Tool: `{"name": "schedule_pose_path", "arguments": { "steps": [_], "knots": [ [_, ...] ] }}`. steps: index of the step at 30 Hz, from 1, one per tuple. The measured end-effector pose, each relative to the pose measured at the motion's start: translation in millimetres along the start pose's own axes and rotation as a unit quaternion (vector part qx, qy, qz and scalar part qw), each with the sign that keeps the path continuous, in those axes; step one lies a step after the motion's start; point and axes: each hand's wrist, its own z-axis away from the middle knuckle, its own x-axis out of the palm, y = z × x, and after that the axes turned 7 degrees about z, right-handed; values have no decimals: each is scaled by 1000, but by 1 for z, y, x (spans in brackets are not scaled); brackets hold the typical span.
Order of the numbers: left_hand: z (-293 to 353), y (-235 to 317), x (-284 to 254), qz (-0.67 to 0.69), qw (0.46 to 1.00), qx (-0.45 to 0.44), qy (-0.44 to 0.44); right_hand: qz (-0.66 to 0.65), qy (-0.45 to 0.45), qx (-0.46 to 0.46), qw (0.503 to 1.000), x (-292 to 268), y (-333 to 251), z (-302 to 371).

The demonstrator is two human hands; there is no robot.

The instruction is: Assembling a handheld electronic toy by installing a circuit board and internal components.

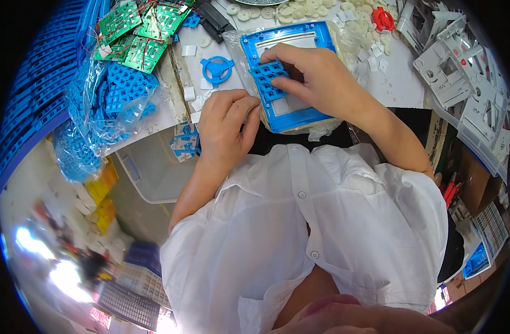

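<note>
My right hand (320, 75) grips a small blue keypad (270, 78) with rows of square keys, thumb at its near side and fingers at its far edge. The keypad is over the left part of a blue rectangular plastic casing (299, 119) with a pale inner panel. Under the casing is a pad wrapped in clear plastic. Just left of the casing, my left hand (226, 125) is curled, thumb and fingertips close together; whatever they may pinch is hidden. Beyond it lies a blue ring-shaped part (217, 70) with inner spokes.
Green circuit boards (149, 33) with wires and a bag of blue keypads (127, 92) are at the left. White discs (308, 8) and a red round part (382, 19) lie at the back. White casings (447, 69) pile up at the right. A clear bin (160, 172) stands below the table edge.
</note>
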Motion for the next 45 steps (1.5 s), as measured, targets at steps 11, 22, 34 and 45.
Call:
{"name": "schedule_pose_path", "arguments": {
  "steps": [11, 22, 34, 45],
  "knots": [
    [-8, 1, -4, -22, 995, 49, -80, 79, 25, -41, 996, 5, 5, 6],
    [-7, -3, -4, -14, 993, 60, -102, 228, -9, -165, 959, -16, -7, 24],
    [-5, -6, -3, -9, 993, 63, -99, 284, -159, -126, 937, 0, -9, 37],
    [-21, -11, -9, -57, 989, 109, -77, 260, -120, -113, 951, -17, -6, 41]
  ]
}}
